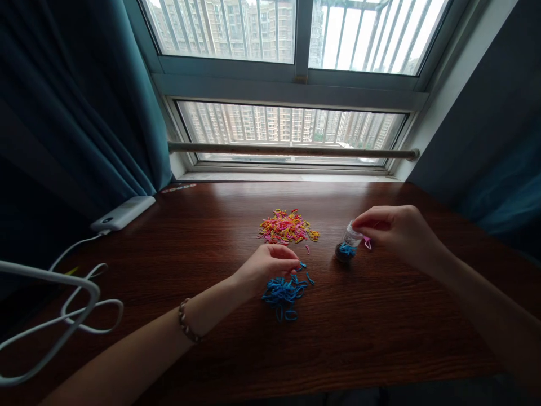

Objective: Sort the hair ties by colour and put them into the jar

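Head view: pinching jar (350, 239) with right hand (399, 228), pressing fingertips of left hand (264, 264) together, with blue bands (284, 290) partly inside, partly loose toward table's (380, 332) near edge.

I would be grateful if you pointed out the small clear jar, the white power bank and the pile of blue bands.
Small clear jar (346, 246): head view, on its lower body.
White power bank (129, 212): head view, on its top face.
Pile of blue bands (284, 291): head view, near its middle.
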Available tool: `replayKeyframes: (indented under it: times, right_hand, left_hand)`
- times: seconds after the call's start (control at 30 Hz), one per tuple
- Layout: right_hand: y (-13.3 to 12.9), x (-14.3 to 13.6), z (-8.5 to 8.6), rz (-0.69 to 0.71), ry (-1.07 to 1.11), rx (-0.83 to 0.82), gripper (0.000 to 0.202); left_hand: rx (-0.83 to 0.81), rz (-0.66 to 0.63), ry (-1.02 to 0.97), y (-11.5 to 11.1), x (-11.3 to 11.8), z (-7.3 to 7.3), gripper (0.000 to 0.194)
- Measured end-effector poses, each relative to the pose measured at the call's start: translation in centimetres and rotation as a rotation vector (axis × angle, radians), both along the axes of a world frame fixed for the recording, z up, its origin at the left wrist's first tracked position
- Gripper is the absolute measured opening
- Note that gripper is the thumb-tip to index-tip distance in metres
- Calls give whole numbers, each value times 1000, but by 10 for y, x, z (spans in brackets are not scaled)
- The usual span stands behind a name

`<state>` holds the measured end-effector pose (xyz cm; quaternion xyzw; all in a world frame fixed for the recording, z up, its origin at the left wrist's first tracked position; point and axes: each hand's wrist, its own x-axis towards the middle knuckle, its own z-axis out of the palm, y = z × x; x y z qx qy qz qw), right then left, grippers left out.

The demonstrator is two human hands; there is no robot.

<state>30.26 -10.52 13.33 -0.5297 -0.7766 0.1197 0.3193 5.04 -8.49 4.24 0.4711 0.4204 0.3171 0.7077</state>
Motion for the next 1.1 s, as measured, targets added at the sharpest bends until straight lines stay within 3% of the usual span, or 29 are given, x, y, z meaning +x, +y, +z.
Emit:
replayKeyframes:
  times: [0.13, 0.23, 0.33, 0.47, 0.57, 0.8, 1.1]
  right_hand:
    - [-19, -34, -31, 199, 28, -72, 12]
    - [-18, -55, -63, 262, 5, -104, 14]
    - [-6, -68, -91, 234, -23, -105, 16]
    - [12, -77, -113, 138, -99, -120, 12]
    - [18, -81, -121, 113, -162, -154, 10]
    - [21, -92, -125, 201, -142, -178, 16]
    - [23, -105, -127, 185, -111, -247, 4]
  left_hand:
    - [406, -139, 339, 8, -6, 8, 13]
    - [649, -194, 484, 12, -8, -1, 12]
    - [738, -257, 585, 14, -8, -15, 13]
    - [761, -256, 583, 18, -12, -25, 14]
    - [712, -262, 524, 24, -16, -29, 16]
    - [607, -243, 534, 35, -22, -35, 15]
    - [652, -255, 569, 33, -19, -37, 11]
